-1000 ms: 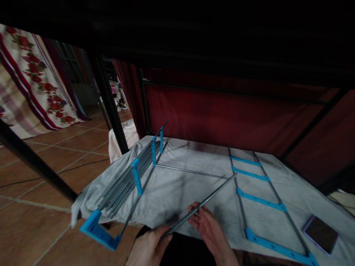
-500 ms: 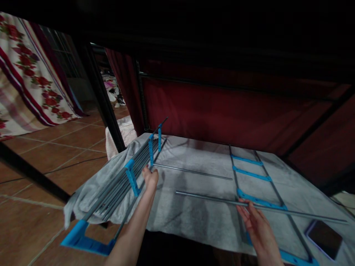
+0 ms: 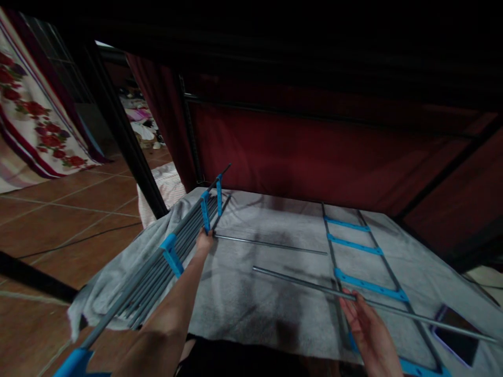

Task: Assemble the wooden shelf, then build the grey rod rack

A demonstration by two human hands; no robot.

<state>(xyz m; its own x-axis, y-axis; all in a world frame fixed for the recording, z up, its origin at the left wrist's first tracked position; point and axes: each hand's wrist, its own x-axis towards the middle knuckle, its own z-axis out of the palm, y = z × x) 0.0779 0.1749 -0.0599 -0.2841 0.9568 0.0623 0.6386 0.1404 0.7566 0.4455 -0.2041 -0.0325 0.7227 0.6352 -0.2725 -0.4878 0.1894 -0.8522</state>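
Observation:
My left hand is closed at the foot of a blue bracket on the left rack frame, beside the near end of a thin rod lying on the grey cloth. My right hand holds a long grey tube between thumb and fingers, above a ladder-like frame. That frame has blue crosspieces between two grey tubes and lies flat on the right. Several grey tubes lie bundled behind the left frame, which stands on its side.
A phone lies on the cloth at the right. Black posts and a dark beam surround the bed, with a red curtain behind. Floral fabric hangs at the far left over a tiled floor.
My left hand has moved a little up and left, against the bracket's foot. The tube in my right hand now tilts more, its right end lower and over the phone. The view has shifted slightly.

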